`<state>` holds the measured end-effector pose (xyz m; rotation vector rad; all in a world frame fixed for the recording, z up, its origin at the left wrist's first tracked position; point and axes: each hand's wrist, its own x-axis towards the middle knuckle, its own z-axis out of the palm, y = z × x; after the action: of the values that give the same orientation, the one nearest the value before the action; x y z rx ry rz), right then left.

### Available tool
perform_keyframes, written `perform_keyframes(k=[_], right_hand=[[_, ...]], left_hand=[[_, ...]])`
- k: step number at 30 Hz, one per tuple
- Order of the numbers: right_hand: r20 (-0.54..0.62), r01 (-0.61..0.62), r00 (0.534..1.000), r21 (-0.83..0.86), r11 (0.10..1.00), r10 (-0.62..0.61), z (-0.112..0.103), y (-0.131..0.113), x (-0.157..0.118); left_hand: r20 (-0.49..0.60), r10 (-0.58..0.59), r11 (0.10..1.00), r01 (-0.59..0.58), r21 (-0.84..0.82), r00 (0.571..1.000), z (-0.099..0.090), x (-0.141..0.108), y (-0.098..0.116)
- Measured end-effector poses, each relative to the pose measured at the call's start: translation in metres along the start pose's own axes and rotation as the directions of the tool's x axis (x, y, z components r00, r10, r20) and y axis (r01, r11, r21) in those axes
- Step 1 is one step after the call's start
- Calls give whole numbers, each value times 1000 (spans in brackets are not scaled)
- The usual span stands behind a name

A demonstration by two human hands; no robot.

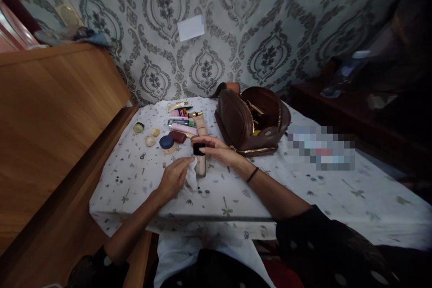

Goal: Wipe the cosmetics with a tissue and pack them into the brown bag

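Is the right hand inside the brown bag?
No, the right hand is at the black cap, outside the open bag.

The black cap [198,149] of the foundation bottle [200,168] is partly covered by the right hand [221,150], and part of the white tissue [191,181] is hidden by the left hand [173,174]. The print on the cosmetic tubes [182,129] is too small to be read. Inside the brown zippered bag [234,119], the lower contents are lost in shadow and masked by its front wall. A patch on the tablecloth [141,189] is pixelated beyond recognition. The clear plastic bottle [344,75] is blurred. The wooden cabinet [50,121] is cut off by the left edge, the dotted black sleeves [324,238] by the bottom.
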<state>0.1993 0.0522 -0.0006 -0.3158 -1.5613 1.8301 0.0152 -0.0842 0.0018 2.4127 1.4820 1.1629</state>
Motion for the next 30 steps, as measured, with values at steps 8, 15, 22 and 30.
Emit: perform_keyframes(k=[8,15,22,30], right_hand=[[63,-97,993,-93,991,103,-9,6,0],[93,-104,985,-330,938,142,-19,3,-1],[160,-101,977,-225,969,139,-5,-7,-3],[-117,28,992,-92,995,-39,3,-15,-2]], left_hand=[[284,109,978,-154,138,953,-11,-34,17],[211,1,995,-22,96,977,-15,-45,14],[-24,-277,952,271,-141,961,-9,4,13],[124,-529,719,520,-461,840,19,9,21]])
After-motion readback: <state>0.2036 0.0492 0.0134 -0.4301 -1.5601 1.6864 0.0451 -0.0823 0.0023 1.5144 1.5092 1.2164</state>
